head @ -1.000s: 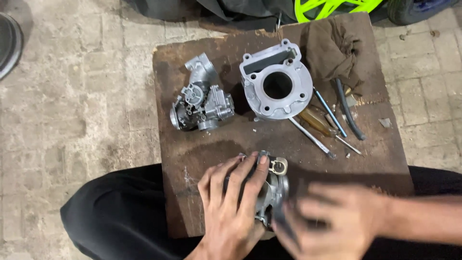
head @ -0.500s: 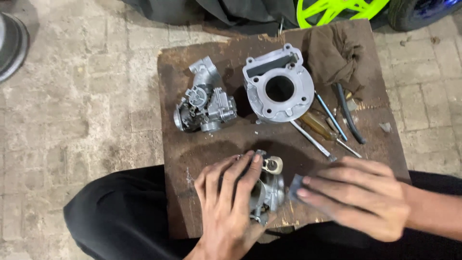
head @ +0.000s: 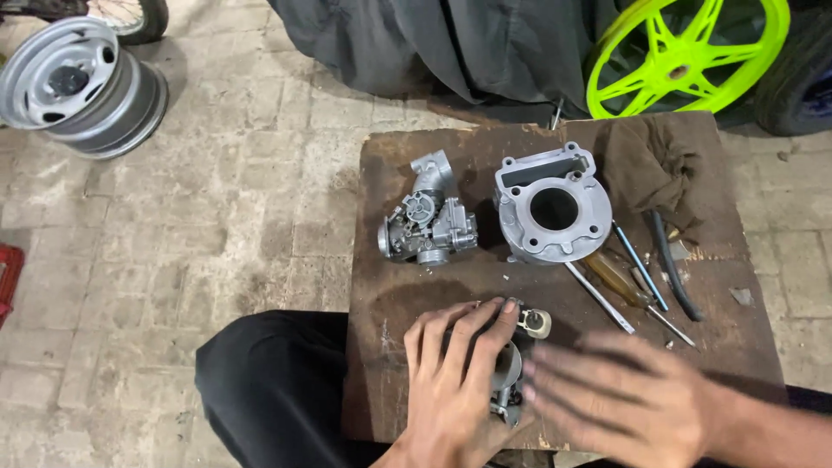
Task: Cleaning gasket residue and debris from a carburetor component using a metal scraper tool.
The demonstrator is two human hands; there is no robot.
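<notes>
Left hand point(head: 455, 381) spread over a small grey metal engine part point(head: 511, 368) at lower centre of the frame, fingers curled over its top and clamping it against the wooden surface point(head: 390, 286), apparently to keep it from sliding. Right hand point(head: 620, 399) just beside it at lower right, blurred, fingers splayed and close to the part; grip impossible to tell, and nothing clearly held.

Further up the board, laid out apart from one another: a carburetor point(head: 427, 227) at centre, a grey cylinder block point(head: 552, 208) bore-up to its right, then screwdrivers point(head: 620, 282) and a dark rag point(head: 650, 169) pushed toward the right edge, within reach but clear of the hands. Beyond the board, a steel wheel rim point(head: 74, 82) at upper left on the paved floor, a neon-green wheel point(head: 685, 52) at upper right.
</notes>
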